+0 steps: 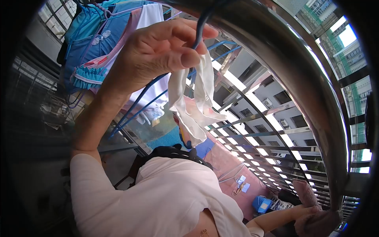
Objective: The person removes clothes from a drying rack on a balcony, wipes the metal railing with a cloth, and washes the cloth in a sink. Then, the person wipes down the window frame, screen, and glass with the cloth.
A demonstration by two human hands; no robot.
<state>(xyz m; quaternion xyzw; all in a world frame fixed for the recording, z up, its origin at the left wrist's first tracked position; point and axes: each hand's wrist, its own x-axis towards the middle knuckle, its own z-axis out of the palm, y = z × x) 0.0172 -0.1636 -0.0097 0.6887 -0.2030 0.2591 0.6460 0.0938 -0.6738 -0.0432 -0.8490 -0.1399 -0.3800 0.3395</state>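
Note:
Raised at the upper middle, my left hand (169,47) is closed, thumb and fingers pinched around the neck of a blue clothes hanger (146,91). The hanger's hook reaches up to the metal rail; I cannot tell whether it rests on it. Thin white cloth strips (181,106) dangle just below my fingers, apparently from the hanger. Far down at the lower right, my right hand (310,211) is small in view, with its fingers mostly hidden. It is against a pinkish-grey, fuzzy cloth-like thing (305,192), whose kind I cannot make out.
A thick shiny rail (300,67) curves overhead on the right. Several garments, among them a blue denim piece (100,45), hang at the upper left. Metal window bars (272,122) line the right side. A blue container (261,204) stands on the pink floor (252,189).

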